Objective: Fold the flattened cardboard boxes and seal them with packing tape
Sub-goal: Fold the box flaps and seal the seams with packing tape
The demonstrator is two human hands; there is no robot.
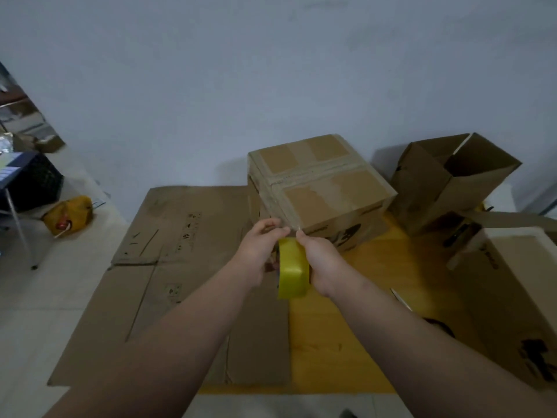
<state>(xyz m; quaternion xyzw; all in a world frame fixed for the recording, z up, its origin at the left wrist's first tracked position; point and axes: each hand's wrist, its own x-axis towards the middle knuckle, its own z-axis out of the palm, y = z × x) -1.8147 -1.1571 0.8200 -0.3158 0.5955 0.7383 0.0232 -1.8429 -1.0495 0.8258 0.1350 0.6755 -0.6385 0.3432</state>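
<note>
A closed cardboard box (322, 188) stands in the middle, its top seam covered with clear tape that runs down its near corner. Just in front of it I hold a yellow roll of packing tape (293, 268) upright. My right hand (321, 260) grips the roll from the right, fingertips up at the box's near corner. My left hand (259, 251) is curled on the roll's left side and pinches the tape end by that corner. A large flattened cardboard box (168, 267) lies on the floor to the left.
An open, tilted cardboard box (446, 179) stands at the back right, and another open box (518, 291) is near right. A yellow mat (355, 327) lies under my arms. A yellow bag (67, 217) and a black crate (33, 181) sit far left by the wall.
</note>
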